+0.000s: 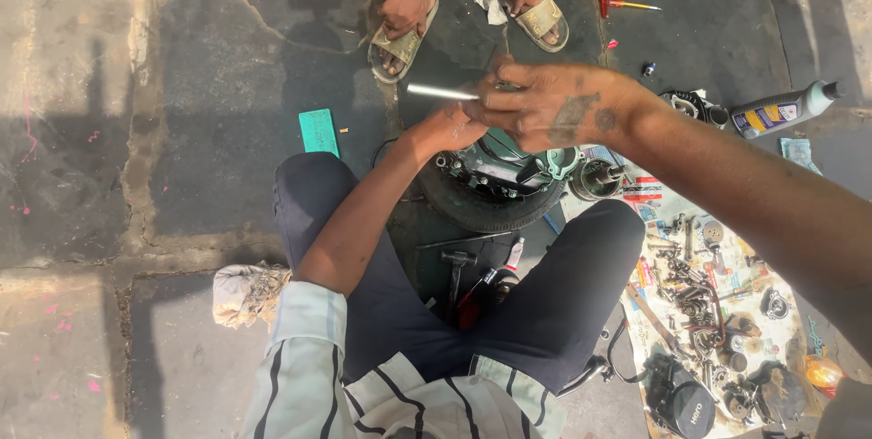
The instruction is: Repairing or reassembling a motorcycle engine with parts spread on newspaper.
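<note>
- The right hand (554, 108) and left hand (450, 128) meet above an engine block (504, 171) that sits in a tyre (481, 207) on the floor.
- The right hand's fingers are clenched around a thin silver rod (440, 92), whose free end pokes out to the left.
- The left hand touches the right; whether its grip holds anything I cannot tell, as the fingers are hidden.
- The hands cover most of the engine.
- 2 sandalled feet (404, 35) are cut off at the top edge.
- Small metal parts (695, 298) lie jumbled on paper, hard to distinguish.
</note>
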